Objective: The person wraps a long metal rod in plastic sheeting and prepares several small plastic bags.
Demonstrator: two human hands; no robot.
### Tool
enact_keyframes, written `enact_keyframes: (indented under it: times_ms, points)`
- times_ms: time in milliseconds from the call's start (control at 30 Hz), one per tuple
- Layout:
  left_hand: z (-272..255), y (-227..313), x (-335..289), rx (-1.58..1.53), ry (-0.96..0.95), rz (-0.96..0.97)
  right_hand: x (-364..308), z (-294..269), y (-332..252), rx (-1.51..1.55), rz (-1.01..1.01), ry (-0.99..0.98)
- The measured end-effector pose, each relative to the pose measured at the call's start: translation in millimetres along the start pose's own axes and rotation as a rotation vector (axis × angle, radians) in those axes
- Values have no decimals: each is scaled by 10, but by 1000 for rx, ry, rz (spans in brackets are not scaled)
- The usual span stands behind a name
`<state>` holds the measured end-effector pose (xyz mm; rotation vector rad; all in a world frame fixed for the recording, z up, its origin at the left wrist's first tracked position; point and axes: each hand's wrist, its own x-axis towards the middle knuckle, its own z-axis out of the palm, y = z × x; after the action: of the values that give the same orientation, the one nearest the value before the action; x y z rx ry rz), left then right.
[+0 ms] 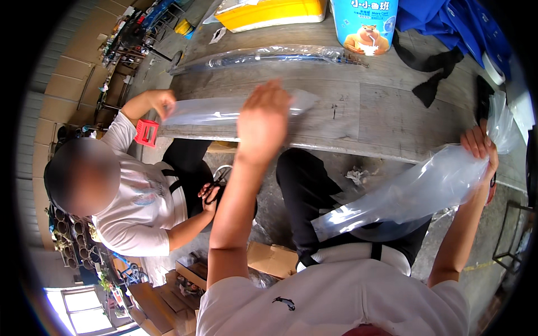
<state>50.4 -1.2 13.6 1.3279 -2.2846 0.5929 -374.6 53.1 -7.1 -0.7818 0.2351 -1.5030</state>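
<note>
A long clear plastic sleeve (pixel 210 112) lies along the near edge of the table (pixel 386 112). Over its right part is my left hand (pixel 263 120), smeared by motion, so I cannot see whether its fingers grip anything. At the right, my right hand (pixel 480 147) is closed round a gathered bunch of clear plastic bags (pixel 414 187). These hang down across my lap, and their bunched end sticks out beyond my fingers. A co-worker's hand (pixel 162 102) is at the sleeve's left end; that person's other hand (pixel 208 196) holds black scissors (pixel 219 182).
Farther back lies a blue rod-like bundle in clear wrap (pixel 274 57). Behind it stand a yellow box (pixel 269 15) and a blue tub (pixel 365 25). Black cloth strips (pixel 434 73) and blue fabric (pixel 459 28) lie at the right. A red plastic holder (pixel 147 133) is at the table's left edge.
</note>
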Motion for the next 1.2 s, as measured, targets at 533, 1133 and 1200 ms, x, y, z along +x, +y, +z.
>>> enact_keyframes:
  times_ms: [533,1133,1200]
  points:
    - [295,419,123,-34,-170,119,-23,91,28,-80,-55,109]
    - [252,453,130,-3,-221,96,-25,115,34,-56,-37,58]
    - [259,462,123,-2,-218,92,-43,94,25,-60,-32,81]
